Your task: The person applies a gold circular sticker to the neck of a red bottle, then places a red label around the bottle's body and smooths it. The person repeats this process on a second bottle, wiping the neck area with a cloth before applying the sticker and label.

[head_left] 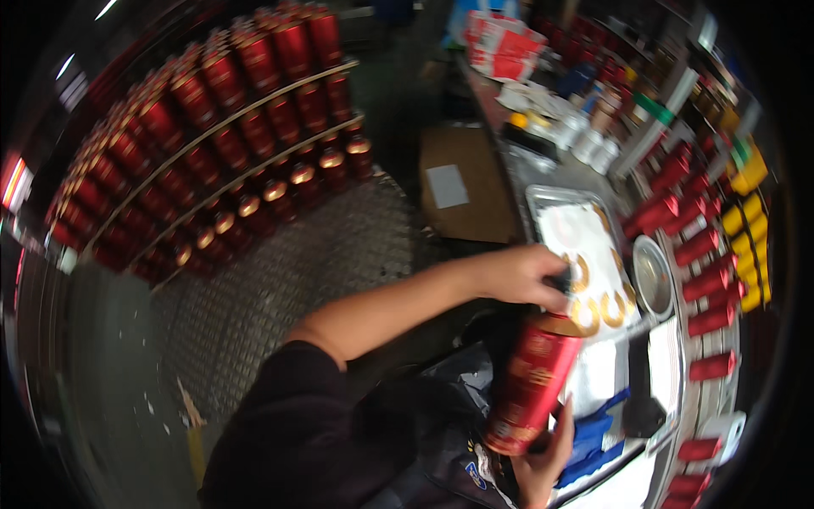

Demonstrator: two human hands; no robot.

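A: What is nearest, down low?
B: The right hand (549, 462), at five o'clock from the middle of the view. It grasps the red bottle (536, 386) near its lower end.
A: And how does that bottle lie?
B: Between four and five o'clock, tilted, its gold shoulder pointing toward one and its base toward seven.
A: The left hand (532, 276)?
B: At three o'clock, just above the gold shoulder. Its fingers are clenched on a dark piece (561, 280); I can't tell whether that is part of the bottle.
A: What's just past the hands?
B: A blue cloth-like item (589, 445) between four and five. At three, a metal tray (555, 193) with gold rings on white, and beyond it a round metal bowl (651, 297), both on the counter (606, 188).
A: Farther out?
B: More red bottles in a row (710, 321) toward three and four, and a brown cardboard box (454, 161) at one.
A: Across the floor?
B: Textured plating (284, 310) at eight, then red bottles stacked in tiers (225, 81) at ten.
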